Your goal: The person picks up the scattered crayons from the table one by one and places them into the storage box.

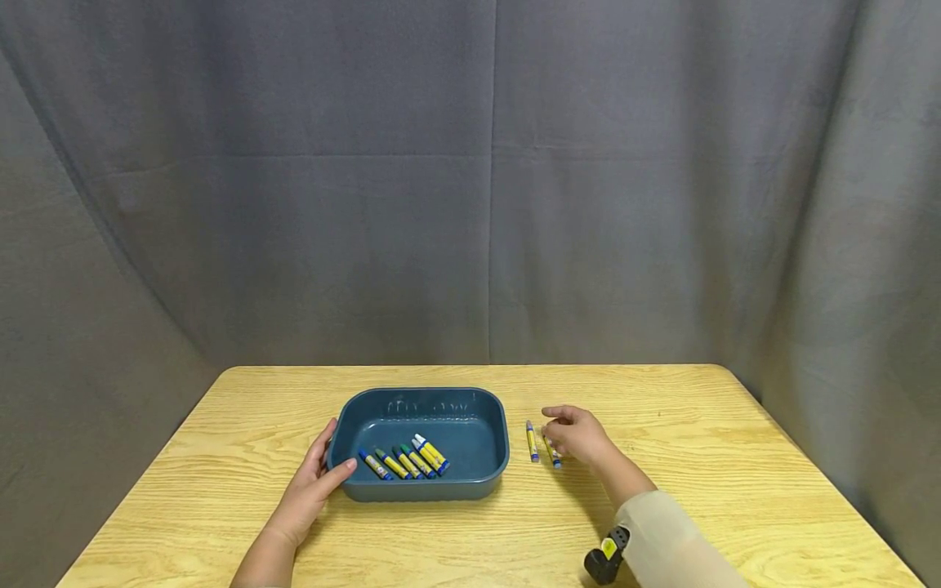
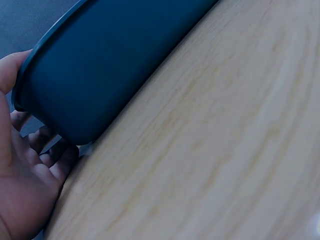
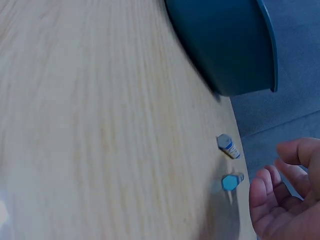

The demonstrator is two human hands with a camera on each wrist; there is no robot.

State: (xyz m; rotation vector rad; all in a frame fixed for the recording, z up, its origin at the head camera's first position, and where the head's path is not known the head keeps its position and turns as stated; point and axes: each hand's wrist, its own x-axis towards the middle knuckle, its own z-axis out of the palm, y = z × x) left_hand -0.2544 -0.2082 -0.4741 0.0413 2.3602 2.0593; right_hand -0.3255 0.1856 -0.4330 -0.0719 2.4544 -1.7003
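Observation:
Several crayons (image 1: 394, 464), yellow-wrapped with blue ends, lie side by side toward the front left of a dark blue rectangular bin (image 1: 422, 492). My left hand (image 1: 307, 492) grips the bin's left end, thumb over the rim and fingers along the outside; the left wrist view shows them against the wall. To the right of the bin, one crayon (image 1: 532, 442) lies on the table, with a second crayon (image 1: 550, 452) beside it, partly covered by my right hand (image 1: 578, 435). In the right wrist view, this hand's fingers are loosely bent with nothing visible between them, just apart from both crayons.
The light wood-grain table (image 1: 456, 543) carries the bin and crayons. A grey curtain (image 1: 485, 204) hangs behind the table and along both sides. A small black device (image 1: 607, 555) is strapped at my right wrist, by the beige sleeve (image 1: 669, 539).

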